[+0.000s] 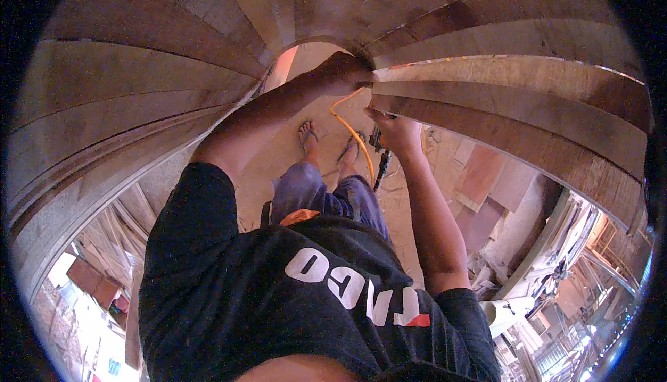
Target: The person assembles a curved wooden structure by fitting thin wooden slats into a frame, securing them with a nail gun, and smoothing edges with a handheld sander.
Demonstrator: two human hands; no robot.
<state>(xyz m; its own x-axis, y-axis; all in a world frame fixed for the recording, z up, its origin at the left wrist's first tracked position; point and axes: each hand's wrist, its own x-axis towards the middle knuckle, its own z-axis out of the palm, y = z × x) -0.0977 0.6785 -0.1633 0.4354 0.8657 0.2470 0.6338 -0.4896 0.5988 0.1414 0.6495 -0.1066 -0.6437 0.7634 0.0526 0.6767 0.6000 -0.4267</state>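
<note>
Long curved wooden planks (500, 112) arch around me on both sides and overhead. My left hand (344, 71) reaches across to the end of the right-hand planks and is closed at their edge, its fingertips lost in shadow. Just below and to the right, my right hand (401, 132) is close under the lowest plank's edge. It is closed around a black hand tool (382, 163) that looks like an air nailer, partly covered by the fingers. An orange hose (360, 139) loops beside this tool.
Flat brown boards (479, 177) lie on the floor to the right, near a heap of stacked timber (556, 243). More planks (128, 212) lean at the left. My sandalled feet (309, 132) stand on the dusty floor (264, 163) between the curved sides.
</note>
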